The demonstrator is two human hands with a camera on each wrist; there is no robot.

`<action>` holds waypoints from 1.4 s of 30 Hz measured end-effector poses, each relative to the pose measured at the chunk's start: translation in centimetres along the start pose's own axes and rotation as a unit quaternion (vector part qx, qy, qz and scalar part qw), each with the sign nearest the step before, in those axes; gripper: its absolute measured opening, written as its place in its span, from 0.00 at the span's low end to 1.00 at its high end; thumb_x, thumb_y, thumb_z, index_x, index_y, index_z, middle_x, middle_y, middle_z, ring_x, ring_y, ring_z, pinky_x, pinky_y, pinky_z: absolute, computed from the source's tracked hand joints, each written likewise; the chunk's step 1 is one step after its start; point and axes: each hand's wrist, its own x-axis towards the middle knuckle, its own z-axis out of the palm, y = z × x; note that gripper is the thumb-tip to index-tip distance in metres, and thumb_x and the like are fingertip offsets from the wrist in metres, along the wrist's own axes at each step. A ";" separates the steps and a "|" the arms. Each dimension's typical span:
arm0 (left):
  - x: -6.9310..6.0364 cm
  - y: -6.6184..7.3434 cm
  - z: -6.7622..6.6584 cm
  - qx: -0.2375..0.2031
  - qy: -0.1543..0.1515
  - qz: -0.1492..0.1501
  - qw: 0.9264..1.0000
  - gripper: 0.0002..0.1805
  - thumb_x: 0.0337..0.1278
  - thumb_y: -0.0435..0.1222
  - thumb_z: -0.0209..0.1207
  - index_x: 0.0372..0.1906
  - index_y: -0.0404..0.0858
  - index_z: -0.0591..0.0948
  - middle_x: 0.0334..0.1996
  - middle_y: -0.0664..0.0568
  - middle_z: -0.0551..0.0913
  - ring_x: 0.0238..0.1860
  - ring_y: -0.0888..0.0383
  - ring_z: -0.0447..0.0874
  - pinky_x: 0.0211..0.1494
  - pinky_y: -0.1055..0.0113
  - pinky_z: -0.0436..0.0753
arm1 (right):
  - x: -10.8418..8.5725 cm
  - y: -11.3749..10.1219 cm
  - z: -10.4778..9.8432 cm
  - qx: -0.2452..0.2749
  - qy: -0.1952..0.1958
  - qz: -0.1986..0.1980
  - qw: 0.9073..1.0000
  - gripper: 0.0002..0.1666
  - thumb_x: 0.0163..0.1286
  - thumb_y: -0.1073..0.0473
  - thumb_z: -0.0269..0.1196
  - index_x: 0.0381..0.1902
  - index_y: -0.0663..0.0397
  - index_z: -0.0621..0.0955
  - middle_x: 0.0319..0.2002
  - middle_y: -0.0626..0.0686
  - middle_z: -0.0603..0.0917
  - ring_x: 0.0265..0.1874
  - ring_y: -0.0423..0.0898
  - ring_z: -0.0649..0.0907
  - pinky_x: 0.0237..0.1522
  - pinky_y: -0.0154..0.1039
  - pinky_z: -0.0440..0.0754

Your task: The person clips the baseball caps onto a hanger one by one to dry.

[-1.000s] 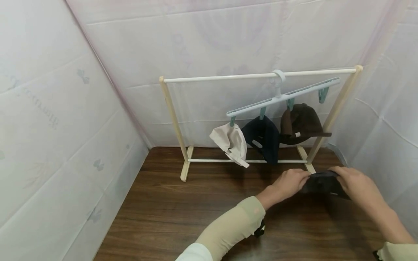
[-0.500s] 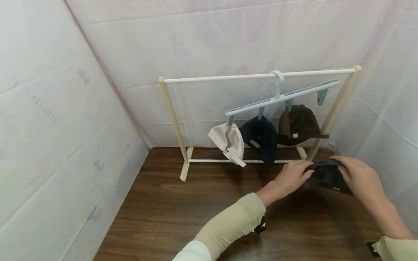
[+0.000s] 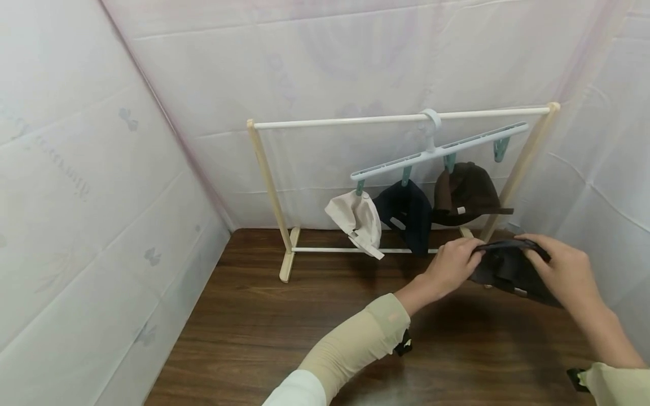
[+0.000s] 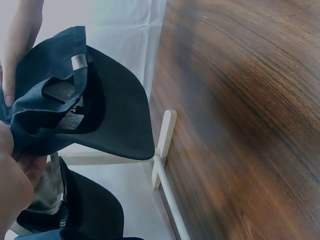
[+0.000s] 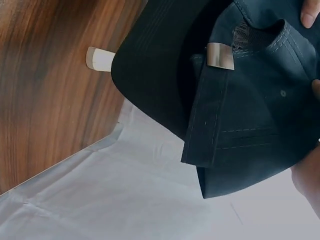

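My left hand [image 3: 453, 262] and my right hand [image 3: 561, 273] grip a dark baseball cap [image 3: 508, 268] between them, above the right part of the table. Seen from the left wrist, the cap's brim [image 4: 122, 110] points toward the table, and the strap opening with its inner labels shows. A metal buckle [image 5: 220, 56] sits on the strap end in the right wrist view. Behind the held cap, a light hanger [image 3: 431, 155] hangs tilted, its right end higher. Its clips hold a white cap [image 3: 358, 223], a navy cap [image 3: 408, 214] and a brown cap [image 3: 472, 194]. The rightmost clip [image 3: 501, 149] holds nothing.
A rack with a white top rod [image 3: 345, 120] and wooden posts stands at the back of the brown wooden table [image 3: 254, 338]. Its left foot [image 3: 287, 265] rests on the tabletop. Pale patterned sheets [image 3: 167, 169] surround the table at the back and sides.
Both hands have raised the dark cap a little, toward the rack, and more of its back now shows. The hanger and its caps have shifted only slightly.
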 end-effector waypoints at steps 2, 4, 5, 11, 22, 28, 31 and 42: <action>0.1 0.1 -0.2 0.001 0.007 -0.001 1.000 0.12 0.77 0.39 0.55 0.56 0.42 0.84 0.47 0.58 0.85 0.38 0.73 0.78 0.39 0.88 0.73 | 0.2 0.1 -0.1 0.008 -0.009 0.006 1.000 0.24 0.53 0.77 0.74 0.49 0.60 0.86 0.42 0.68 0.87 0.37 0.68 0.85 0.36 0.60 0.75; 0.3 0.2 -0.5 0.002 0.018 0.002 1.000 0.11 0.77 0.38 0.55 0.55 0.42 0.84 0.46 0.57 0.86 0.38 0.72 0.78 0.39 0.87 0.73 | 0.3 0.2 -0.1 0.013 -0.018 0.012 1.000 0.23 0.55 0.76 0.73 0.49 0.60 0.85 0.42 0.69 0.87 0.37 0.69 0.85 0.37 0.62 0.75; 0.4 0.2 -0.6 0.003 0.024 0.003 1.000 0.11 0.76 0.38 0.56 0.54 0.42 0.84 0.45 0.57 0.86 0.37 0.72 0.78 0.39 0.87 0.73 | 0.4 0.2 -0.2 0.017 -0.021 0.016 0.999 0.22 0.57 0.75 0.72 0.50 0.60 0.85 0.42 0.69 0.87 0.38 0.70 0.85 0.37 0.63 0.75; 0.8 0.1 -1.0 -0.005 0.037 0.002 0.999 0.11 0.76 0.37 0.56 0.54 0.41 0.84 0.44 0.56 0.86 0.36 0.72 0.76 0.39 0.87 0.72 | 0.4 0.0 0.1 0.023 -0.015 0.024 0.999 0.20 0.57 0.75 0.72 0.48 0.60 0.85 0.39 0.70 0.87 0.35 0.71 0.85 0.36 0.65 0.76; 1.3 0.0 -1.2 -0.010 0.043 0.007 0.999 0.10 0.76 0.37 0.56 0.53 0.41 0.84 0.47 0.56 0.85 0.38 0.71 0.77 0.40 0.87 0.73 | 1.1 0.1 0.1 0.014 0.019 0.010 1.000 0.18 0.57 0.75 0.72 0.45 0.60 0.87 0.38 0.65 0.88 0.27 0.59 0.83 0.31 0.37 0.69; 1.8 -0.2 -1.9 -0.004 0.025 0.021 0.999 0.11 0.76 0.37 0.55 0.54 0.40 0.83 0.46 0.56 0.84 0.35 0.71 0.74 0.36 0.88 0.71 | 1.8 0.2 -0.4 0.011 0.024 0.002 1.000 0.17 0.56 0.74 0.72 0.44 0.60 0.87 0.35 0.64 0.89 0.18 0.43 0.72 0.24 0.32 0.65; 2.1 -0.4 -2.0 0.003 0.024 0.027 0.999 0.11 0.76 0.36 0.55 0.55 0.40 0.83 0.45 0.55 0.84 0.35 0.72 0.74 0.36 0.89 0.71 | 2.2 0.3 -0.5 0.010 0.026 -0.005 1.000 0.17 0.55 0.74 0.73 0.44 0.60 0.87 0.33 0.64 0.88 0.16 0.43 0.73 0.22 0.33 0.65; 3.6 -0.3 -3.1 0.010 0.011 0.036 0.999 0.14 0.77 0.37 0.54 0.58 0.40 0.82 0.47 0.55 0.85 0.36 0.70 0.75 0.36 0.88 0.71 | 4.1 0.9 -1.0 0.003 0.041 -0.032 0.999 0.17 0.53 0.73 0.73 0.43 0.61 0.88 0.31 0.63 0.89 0.16 0.30 0.67 0.20 0.34 0.66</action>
